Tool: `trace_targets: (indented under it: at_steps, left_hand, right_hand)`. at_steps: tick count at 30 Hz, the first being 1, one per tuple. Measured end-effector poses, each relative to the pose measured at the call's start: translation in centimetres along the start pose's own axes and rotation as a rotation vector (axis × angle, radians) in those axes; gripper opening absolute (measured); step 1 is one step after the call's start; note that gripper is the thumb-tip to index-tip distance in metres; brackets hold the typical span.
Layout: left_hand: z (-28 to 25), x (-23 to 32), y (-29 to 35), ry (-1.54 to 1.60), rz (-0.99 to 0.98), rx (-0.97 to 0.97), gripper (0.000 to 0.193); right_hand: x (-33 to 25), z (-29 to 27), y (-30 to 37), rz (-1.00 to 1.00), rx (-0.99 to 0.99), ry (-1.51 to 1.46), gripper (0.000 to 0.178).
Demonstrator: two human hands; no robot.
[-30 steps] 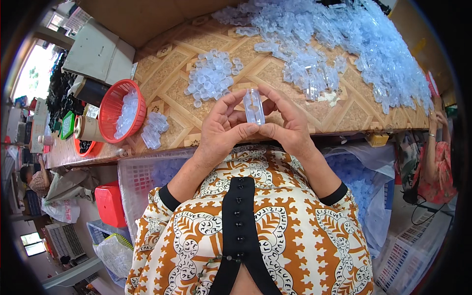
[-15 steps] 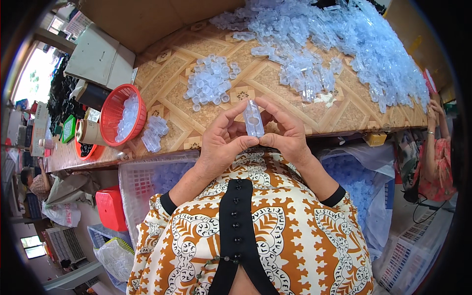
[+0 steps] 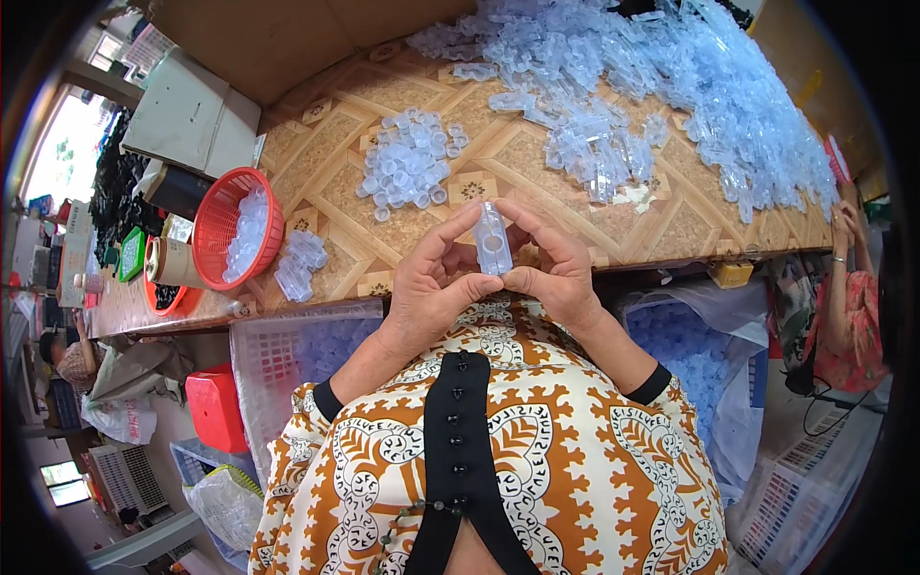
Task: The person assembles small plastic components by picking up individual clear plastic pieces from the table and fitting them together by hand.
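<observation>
- Centre of the frame: the left hand [image 3: 433, 289] and the right hand [image 3: 558, 280] have their fingers gripping a clear, oblong plastic piece [image 3: 493, 247], thumbs low, forefingers high, probably to steady it with its round opening facing up.
- Upper centre: small, round, translucent plastic cups [image 3: 410, 163] lie loose on the brown patterned bench [image 3: 321, 158], presumably for easy reach.
- Upper right: heaped clear plastic pieces [image 3: 743, 115], apparently kept separate.

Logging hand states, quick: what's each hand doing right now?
Left hand: closed, holding the clear, oblong plastic piece from its left.
Right hand: closed, holding the same piece from its right.
</observation>
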State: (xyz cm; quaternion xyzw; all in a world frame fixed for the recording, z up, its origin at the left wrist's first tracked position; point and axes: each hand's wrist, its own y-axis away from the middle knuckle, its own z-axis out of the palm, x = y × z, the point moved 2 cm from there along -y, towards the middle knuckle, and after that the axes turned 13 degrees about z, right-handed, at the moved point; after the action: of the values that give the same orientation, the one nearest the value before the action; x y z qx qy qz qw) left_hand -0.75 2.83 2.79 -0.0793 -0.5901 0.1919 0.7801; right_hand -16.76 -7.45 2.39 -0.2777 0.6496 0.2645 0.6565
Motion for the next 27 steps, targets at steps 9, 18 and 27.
trace_targets:
  at_steps: [9,18,27]
  left_hand:
    - [-0.8,0.3,0.3,-0.001,-0.038,0.059,0.073]
    - [-1.5,-0.9,-0.5,0.083,-0.081,0.076,0.072]
    - [-2.0,-1.6,-0.5,0.053,0.033,0.016,0.072]
  right_hand:
    - [0.3,0.9,-1.1,-0.002,-0.064,-0.103,0.069]
    - [0.7,0.9,-1.6,0.005,-0.085,-0.179,0.065]
    - [0.8,0.9,-1.9,-0.009,-0.080,-0.191,0.069]
